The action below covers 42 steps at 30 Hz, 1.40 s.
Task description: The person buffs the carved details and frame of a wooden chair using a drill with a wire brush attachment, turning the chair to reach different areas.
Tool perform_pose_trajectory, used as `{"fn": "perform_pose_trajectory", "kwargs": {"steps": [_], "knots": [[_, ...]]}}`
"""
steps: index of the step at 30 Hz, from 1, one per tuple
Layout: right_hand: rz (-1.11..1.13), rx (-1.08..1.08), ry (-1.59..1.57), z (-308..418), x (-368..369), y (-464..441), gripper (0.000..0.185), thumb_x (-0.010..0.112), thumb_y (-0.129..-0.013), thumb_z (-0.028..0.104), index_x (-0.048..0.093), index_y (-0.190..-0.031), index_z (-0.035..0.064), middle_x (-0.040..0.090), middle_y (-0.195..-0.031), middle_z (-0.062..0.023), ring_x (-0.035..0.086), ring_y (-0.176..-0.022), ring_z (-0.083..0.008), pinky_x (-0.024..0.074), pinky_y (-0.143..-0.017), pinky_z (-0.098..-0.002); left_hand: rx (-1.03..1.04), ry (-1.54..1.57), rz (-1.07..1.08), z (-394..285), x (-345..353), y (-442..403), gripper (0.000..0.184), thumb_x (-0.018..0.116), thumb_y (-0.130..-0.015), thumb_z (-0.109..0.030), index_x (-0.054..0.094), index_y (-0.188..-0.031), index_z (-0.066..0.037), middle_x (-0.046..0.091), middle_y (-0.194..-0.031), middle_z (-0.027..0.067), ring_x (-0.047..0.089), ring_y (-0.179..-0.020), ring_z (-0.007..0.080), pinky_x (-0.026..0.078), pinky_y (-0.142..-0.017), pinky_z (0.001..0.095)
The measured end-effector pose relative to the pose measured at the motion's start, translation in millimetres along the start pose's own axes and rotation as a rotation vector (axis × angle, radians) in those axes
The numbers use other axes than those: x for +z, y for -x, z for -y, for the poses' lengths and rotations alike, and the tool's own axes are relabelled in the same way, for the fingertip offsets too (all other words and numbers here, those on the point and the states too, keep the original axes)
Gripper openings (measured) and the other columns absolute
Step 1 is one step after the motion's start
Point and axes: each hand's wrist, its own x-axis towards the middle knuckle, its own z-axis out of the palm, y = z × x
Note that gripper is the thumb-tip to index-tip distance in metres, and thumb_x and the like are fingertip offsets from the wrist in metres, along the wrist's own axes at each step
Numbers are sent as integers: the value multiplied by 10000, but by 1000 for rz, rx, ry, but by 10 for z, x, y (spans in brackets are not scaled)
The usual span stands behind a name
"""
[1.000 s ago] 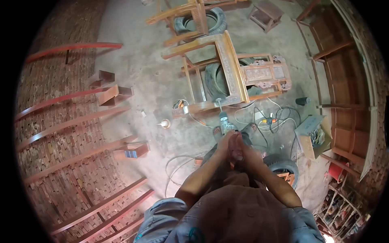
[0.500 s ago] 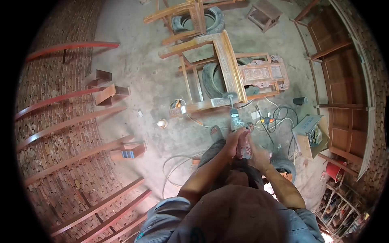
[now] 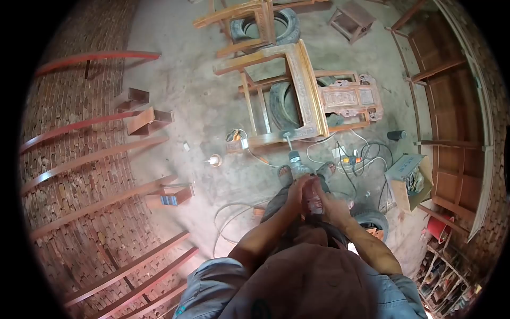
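Both my hands are closed on a power drill (image 3: pixel 312 199) held out in front of my body. My left hand (image 3: pixel 299 187) wraps its left side, and my right hand (image 3: pixel 330 206) grips the right side further back. From its chuck a thin shaft runs to a small round pad (image 3: pixel 287 135). That pad is at the leg of a carved wooden chair (image 3: pixel 308 101), though actual contact is hard to make out. The chair lies on its side over a tire (image 3: pixel 284 103), its carved backrest (image 3: pixel 340 97) pointing right.
Cables (image 3: pixel 364 159) trail over the floor to the right, beside an open cardboard box (image 3: pixel 398 183) and a black cylinder (image 3: pixel 396 135). Another wooden frame (image 3: pixel 264 24) rests on a tire behind. Long wooden beams (image 3: pixel 95 174) line the left. A white-tipped object (image 3: pixel 214 160) stands on the floor.
The drill and both hands have shifted left, and the pad has moved left along the chair leg. The whole view has shifted slightly.
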Motion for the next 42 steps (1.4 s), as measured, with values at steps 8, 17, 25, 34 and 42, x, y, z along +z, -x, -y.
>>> {"fn": "perform_pose_trajectory", "kwargs": {"steps": [8, 17, 25, 34, 42], "knots": [[-84, 63, 12, 166, 41, -54, 1074, 803, -713, 335, 212, -1586, 129, 661, -897, -141, 668, -819, -353, 538, -637, -493, 346, -355, 165, -59, -184, -21, 310, 652, -945, -297, 657, -1131, -48, 698, -1034, 68, 653, -887, 169, 521, -796, 325], [-49, 62, 3, 266, -38, -4, 1089, 819, -703, 436, 246, -1571, 113, 649, -889, -157, 659, -815, -355, 536, -654, -502, 314, -381, 63, 60, -291, 14, 301, 617, -960, -277, 669, -1110, -22, 691, -988, 75, 650, -869, 141, 512, -761, 299], [-133, 152, -2, 201, 72, 171, 1071, 816, -707, 447, 266, -1563, 112, 646, -894, -153, 658, -821, -351, 535, -658, -498, -26, -262, 89, 153, -206, -198, 629, 837, -699, -279, 603, -1210, 2, 673, -1106, 192, 663, -1021, 363, 519, -905, 430], [37, -119, 15, 394, 476, -439, 801, 703, -830, 377, 369, -1508, 111, 659, -935, -181, 654, -837, -391, 505, -665, -532, 216, -50, -26, -493, -536, 380, 310, 624, -959, -343, 638, -1059, -49, 645, -931, 55, 644, -771, 190, 543, -656, 368], [-143, -327, -54, 1108, 455, -949, 632, 594, -903, 239, 397, -1495, 137, 588, -1215, -168, 640, -890, -369, 526, -664, -509, 102, 145, -50, -1092, -928, 715, 444, 552, -999, -434, 600, -1212, -48, 660, -984, 66, 665, -849, 206, 577, -722, 344]]}}
